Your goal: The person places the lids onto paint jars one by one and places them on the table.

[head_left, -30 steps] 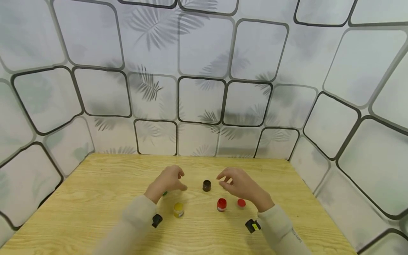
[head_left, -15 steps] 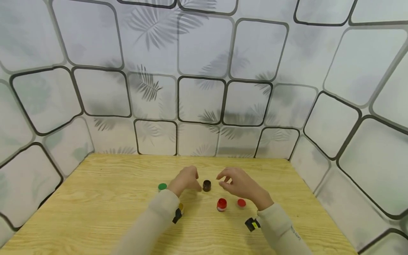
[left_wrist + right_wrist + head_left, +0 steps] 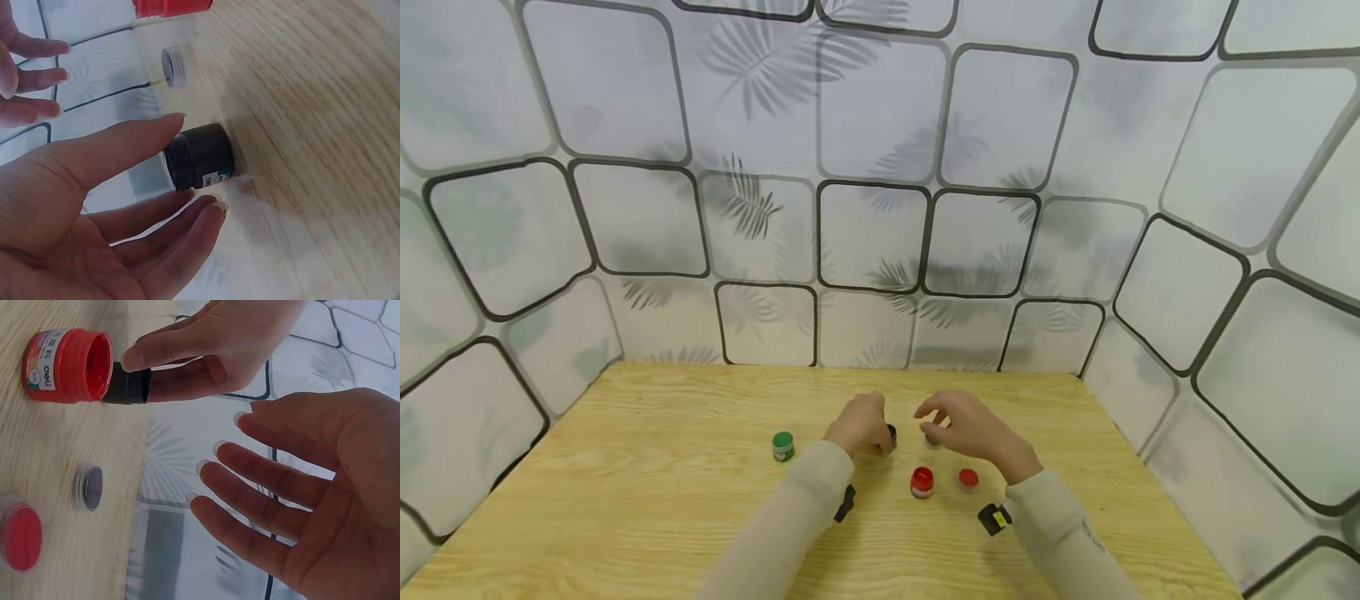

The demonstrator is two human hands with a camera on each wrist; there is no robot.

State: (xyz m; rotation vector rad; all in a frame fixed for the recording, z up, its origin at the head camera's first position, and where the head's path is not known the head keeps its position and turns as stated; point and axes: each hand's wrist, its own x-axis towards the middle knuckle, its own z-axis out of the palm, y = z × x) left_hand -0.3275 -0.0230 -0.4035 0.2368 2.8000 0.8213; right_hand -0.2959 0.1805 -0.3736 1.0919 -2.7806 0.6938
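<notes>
A small black paint jar (image 3: 203, 156) stands without its lid on the table. My left hand (image 3: 861, 423) is at it, thumb on one side and fingers on the other, gripping its sides, as the right wrist view also shows. My right hand (image 3: 966, 425) hovers with fingers loosely curved and holds nothing. Below it on the table lies a dark lid with a clear rim (image 3: 89, 487). An uncapped red paint jar (image 3: 922, 482) with a printed label stands nearer the body, between the two forearms. To its right lies a red lid (image 3: 968, 478).
A closed green-capped jar (image 3: 783, 446) stands left of the left forearm. That forearm hides the yellow jar in the head view. Behind the wooden table (image 3: 647, 467) rises a patterned cloth wall (image 3: 872, 233), with more at both sides.
My left hand has moved right, away from the yellow and green jars, to the black jar. My right hand has barely moved, and the dark lid now shows beneath it.
</notes>
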